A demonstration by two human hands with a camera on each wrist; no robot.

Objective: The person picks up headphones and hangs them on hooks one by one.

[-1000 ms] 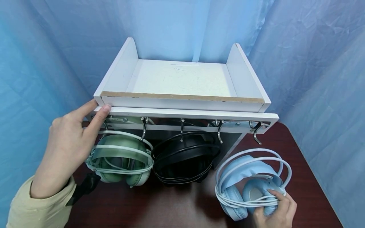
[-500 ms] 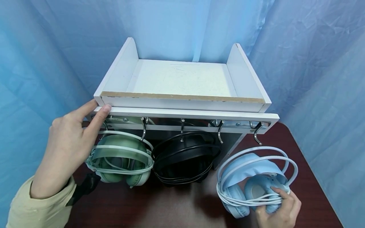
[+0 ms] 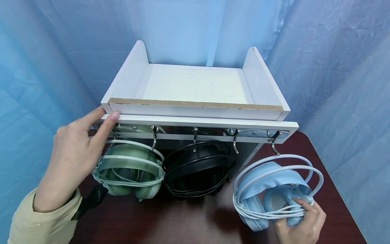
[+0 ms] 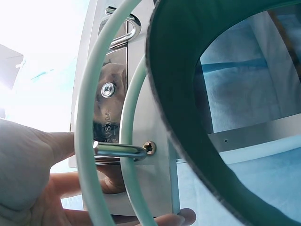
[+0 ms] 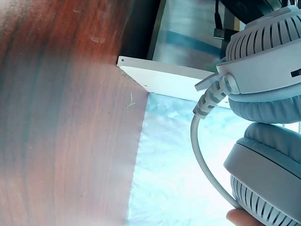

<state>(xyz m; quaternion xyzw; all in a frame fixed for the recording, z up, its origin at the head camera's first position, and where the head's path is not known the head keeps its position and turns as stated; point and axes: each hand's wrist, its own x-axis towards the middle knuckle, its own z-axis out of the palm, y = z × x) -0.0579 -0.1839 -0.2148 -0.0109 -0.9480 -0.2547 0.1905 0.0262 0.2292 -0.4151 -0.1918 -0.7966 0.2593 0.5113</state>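
My left hand (image 3: pixel 74 145) grips the left end of the white hook shelf (image 3: pixel 195 111), thumb on its front board; in the left wrist view its fingers curl behind the board. My right hand (image 3: pixel 304 222) holds light-blue headphones (image 3: pixel 271 181) by the right earcup, headband upward. Their white twin bands reach just under the rightmost metal hook (image 3: pixel 274 144). In the right wrist view the two earcups (image 5: pixel 263 61) and a cable (image 5: pixel 202 155) show, with one fingertip (image 5: pixel 242 218) at the lower cup. Green headphones (image 3: pixel 131 162) hang at the left, below my left hand.
Black headphones (image 3: pixel 195 169) hang at the middle hook, beside the green pair. Another bare hook (image 3: pixel 235 142) lies between them and the blue pair. A dark red wooden table (image 3: pixel 195 223) is below; blue curtains (image 3: pixel 335 67) enclose the back and sides.
My right hand has carried the blue headphones to the right and slightly up, bringing their bands closer to the rightmost hook. The left hand stays on the shelf's end.
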